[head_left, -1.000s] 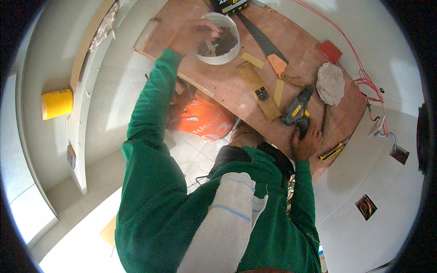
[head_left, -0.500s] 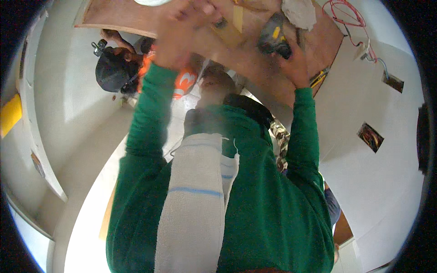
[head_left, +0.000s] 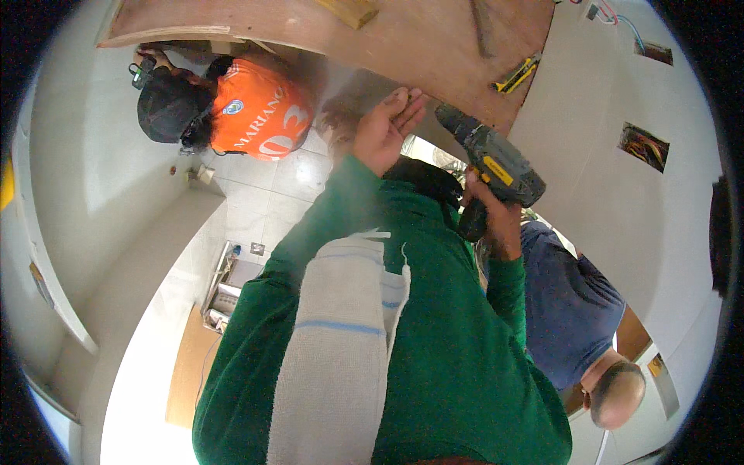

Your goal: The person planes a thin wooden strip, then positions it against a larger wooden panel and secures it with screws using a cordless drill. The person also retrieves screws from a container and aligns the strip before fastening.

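A black and grey cordless drill [head_left: 498, 169] with yellow marks is in my right hand [head_left: 502, 221], whose fingers wrap round its grip. Its nose points up and to the left, toward my left hand [head_left: 385, 130]. My left hand is just left of the chuck, apart from it, palm partly turned up. Its thumb and fingertips are drawn together; whatever they pinch is too small to make out. Both hands are near the front edge of a reddish-brown wooden board [head_left: 434, 50].
Yellow and black utility knives [head_left: 517, 74], a dark thin tool [head_left: 480, 29] and a wood block [head_left: 349, 11] lie on the board. A person in orange [head_left: 260, 108] crouches at left; another in blue [head_left: 570, 302] is at right. The right wall has wired box openings [head_left: 645, 147].
My right hand has brought the drill from over the board back toward my body, its nose now turned left. My left hand has come from the far side of the board toward the chuck.
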Tool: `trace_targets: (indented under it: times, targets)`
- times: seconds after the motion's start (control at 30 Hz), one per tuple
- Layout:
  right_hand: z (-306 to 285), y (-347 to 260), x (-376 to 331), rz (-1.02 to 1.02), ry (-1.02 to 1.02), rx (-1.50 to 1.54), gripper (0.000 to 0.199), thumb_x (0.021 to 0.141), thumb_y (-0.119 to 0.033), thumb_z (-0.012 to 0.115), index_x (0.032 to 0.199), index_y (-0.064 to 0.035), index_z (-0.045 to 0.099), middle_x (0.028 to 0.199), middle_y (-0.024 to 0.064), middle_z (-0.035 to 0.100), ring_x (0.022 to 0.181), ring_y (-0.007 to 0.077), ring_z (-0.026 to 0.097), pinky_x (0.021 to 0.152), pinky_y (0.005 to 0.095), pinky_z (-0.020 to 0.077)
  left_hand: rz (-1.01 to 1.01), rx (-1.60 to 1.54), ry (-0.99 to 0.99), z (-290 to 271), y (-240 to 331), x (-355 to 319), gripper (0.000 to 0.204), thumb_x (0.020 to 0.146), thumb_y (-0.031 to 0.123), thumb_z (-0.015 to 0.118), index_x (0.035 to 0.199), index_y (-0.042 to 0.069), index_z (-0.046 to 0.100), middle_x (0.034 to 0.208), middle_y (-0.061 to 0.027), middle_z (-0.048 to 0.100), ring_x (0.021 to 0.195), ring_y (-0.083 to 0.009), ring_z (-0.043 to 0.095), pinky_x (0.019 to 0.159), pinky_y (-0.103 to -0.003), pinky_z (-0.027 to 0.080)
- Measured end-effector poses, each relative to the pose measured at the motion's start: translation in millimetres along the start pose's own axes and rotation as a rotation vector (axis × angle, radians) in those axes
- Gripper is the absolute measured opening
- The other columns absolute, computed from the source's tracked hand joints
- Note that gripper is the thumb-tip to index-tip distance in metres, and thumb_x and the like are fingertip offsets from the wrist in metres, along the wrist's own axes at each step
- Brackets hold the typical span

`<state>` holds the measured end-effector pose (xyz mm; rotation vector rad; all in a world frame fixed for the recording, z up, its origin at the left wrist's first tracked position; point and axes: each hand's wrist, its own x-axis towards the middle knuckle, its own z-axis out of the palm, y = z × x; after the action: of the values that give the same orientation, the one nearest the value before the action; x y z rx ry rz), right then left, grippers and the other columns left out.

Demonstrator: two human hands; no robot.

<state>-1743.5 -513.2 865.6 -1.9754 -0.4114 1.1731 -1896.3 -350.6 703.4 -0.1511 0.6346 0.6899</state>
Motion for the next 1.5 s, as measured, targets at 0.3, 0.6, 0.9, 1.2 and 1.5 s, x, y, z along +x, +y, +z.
trace_targets:
  times: [0.3, 0.6, 0.9, 1.2, 1.5]
  targets:
    - [-5, 22, -18, -0.037, 0.012, -0.094, 0.026, 0.101, -0.024, 0.085, 0.118, -0.0054, 0.078, 0.089, 0.0012, 0.073, 0.076, 0.0135, 0.068, 0.071, 0.0307, 0.0512, -0.003, 0.051, -0.005, -1, -27, -15, 0.023, 0.112, 0.011, 0.065, 0.132, 0.000, 0.068, 0.132, -0.0153, 0.076, 0.132, -0.0286, 0.071, 0.120, -0.043, 0.054]
    - [-20, 29, -8, -0.173, -0.002, -0.317, 0.034, 0.101, -0.032, 0.087, 0.124, -0.0077, 0.080, 0.097, 0.0001, 0.076, 0.086, 0.0108, 0.070, 0.077, 0.0308, 0.0548, -0.028, 0.210, -0.008, 2, -33, -11, 0.023, 0.111, 0.014, 0.069, 0.131, 0.003, 0.070, 0.134, -0.0138, 0.077, 0.126, -0.0239, 0.073, 0.113, -0.040, 0.056]
    - [-35, -32, 42, -0.292, -0.064, -0.534, 0.036, 0.096, -0.031, 0.089, 0.118, -0.0034, 0.080, 0.112, 0.0124, 0.084, 0.101, 0.0247, 0.079, 0.091, 0.0409, 0.0612, -0.055, -0.094, 0.031, 28, -48, 23, 0.022, 0.110, 0.020, 0.072, 0.130, 0.011, 0.071, 0.129, -0.0045, 0.077, 0.123, -0.0217, 0.069, 0.108, -0.043, 0.057]
    - [7, -144, 143, -0.621, -0.208, -0.881, 0.041, 0.092, -0.032, 0.090, 0.121, -0.0057, 0.078, 0.106, 0.0177, 0.083, 0.097, 0.0398, 0.080, 0.086, 0.0486, 0.0622, -0.043, -0.378, 0.084, 37, -27, 102, 0.011, 0.111, 0.022, 0.074, 0.115, 0.012, 0.072, 0.102, -0.0019, 0.071, 0.100, -0.0210, 0.069, 0.107, -0.043, 0.061]
    - [21, -165, 175, -0.787, -0.282, -1.097, 0.041, 0.092, -0.025, 0.087, 0.126, -0.0036, 0.076, 0.112, 0.0189, 0.081, 0.100, 0.0372, 0.077, 0.090, 0.0455, 0.0601, -0.048, -0.419, 0.045, 27, -32, 128, 0.008, 0.110, 0.017, 0.072, 0.113, 0.010, 0.073, 0.112, -0.0045, 0.077, 0.114, -0.0236, 0.073, 0.115, -0.047, 0.061]
